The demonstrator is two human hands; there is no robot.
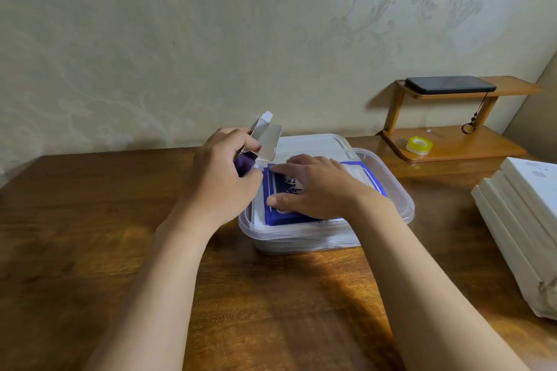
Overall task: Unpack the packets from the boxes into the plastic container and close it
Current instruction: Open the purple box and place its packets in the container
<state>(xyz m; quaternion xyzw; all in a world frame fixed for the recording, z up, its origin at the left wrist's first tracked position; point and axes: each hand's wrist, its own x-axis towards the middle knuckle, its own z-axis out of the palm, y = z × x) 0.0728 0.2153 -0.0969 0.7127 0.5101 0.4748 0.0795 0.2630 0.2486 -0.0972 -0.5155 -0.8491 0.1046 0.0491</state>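
Observation:
A clear plastic container [401,190] stands on the wooden table, holding blue packets [278,190] stacked flat inside. My right hand [313,187] lies on top of the packets with its fingers spread and straight. My left hand [223,178] grips a small purple box [265,137] at the container's left rim; the box's grey flaps stand open and point up. The container's clear lid [313,141] lies just behind it.
A stack of white boxes [524,220] sits at the table's right edge. A small wooden shelf [452,141] at the back right carries a roll of yellow tape [419,145] and a black phone [449,84]. A wallpapered wall runs behind the table.

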